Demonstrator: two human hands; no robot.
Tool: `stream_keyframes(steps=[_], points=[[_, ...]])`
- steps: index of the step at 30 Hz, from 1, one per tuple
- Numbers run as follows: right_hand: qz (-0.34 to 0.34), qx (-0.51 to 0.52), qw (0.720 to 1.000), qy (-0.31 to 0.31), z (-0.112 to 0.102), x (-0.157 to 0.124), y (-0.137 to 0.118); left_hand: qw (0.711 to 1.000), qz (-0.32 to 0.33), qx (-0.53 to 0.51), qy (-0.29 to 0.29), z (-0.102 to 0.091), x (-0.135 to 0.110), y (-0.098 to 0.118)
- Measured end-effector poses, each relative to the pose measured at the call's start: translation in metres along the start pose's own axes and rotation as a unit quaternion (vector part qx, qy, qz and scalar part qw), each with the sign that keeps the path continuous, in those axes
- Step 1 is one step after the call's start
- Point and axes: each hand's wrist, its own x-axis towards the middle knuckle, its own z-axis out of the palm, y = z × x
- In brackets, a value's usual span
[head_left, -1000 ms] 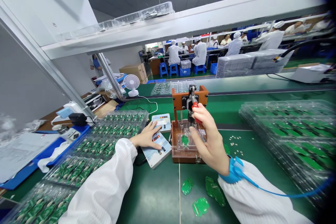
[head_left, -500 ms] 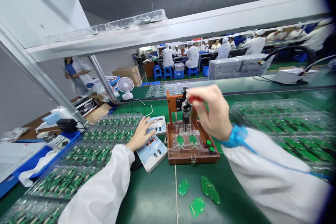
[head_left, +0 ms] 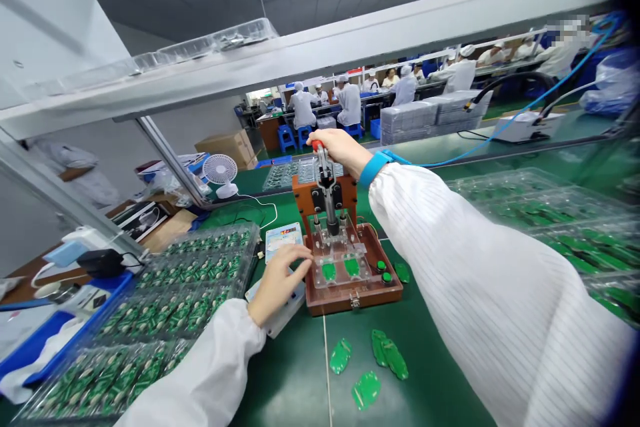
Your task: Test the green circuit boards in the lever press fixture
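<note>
The left hand (head_left: 279, 287) hides most of a white control box (head_left: 293, 303); a distant worker's head (head_left: 565, 30) is blurred beyond recognition, while the right sleeve (head_left: 500, 307) runs off the frame's lower edge.

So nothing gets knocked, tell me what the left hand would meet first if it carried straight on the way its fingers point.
The left hand looks set to meet the left rim of the wooden tray under the press first, though depth is hard to judge from this view.
</note>
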Motion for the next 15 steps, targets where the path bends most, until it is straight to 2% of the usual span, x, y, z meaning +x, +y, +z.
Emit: stream_keyframes(steps=[3, 6, 11, 15], points=[[0.006, 0.013, 1.000, 0.018, 0.002, -0.001, 0.000, 0.999, 0.026, 0.015, -0.031, 0.025, -0.004, 0.027], [0.003, 0.027, 0.999, 0.025, 0.003, 0.000, 0.002, 0.996, 0.042, 0.062, -0.045, 0.044, 0.000, 0.041], [-0.004, 0.043, 0.999, 0.022, 0.002, 0.003, 0.009, 0.994, 0.023, 0.098, -0.048, 0.058, 0.012, 0.046], [-0.013, 0.044, 0.999, 0.018, 0.001, 0.010, 0.018, 0.996, 0.008, 0.086, -0.037, 0.065, 0.015, 0.048]])
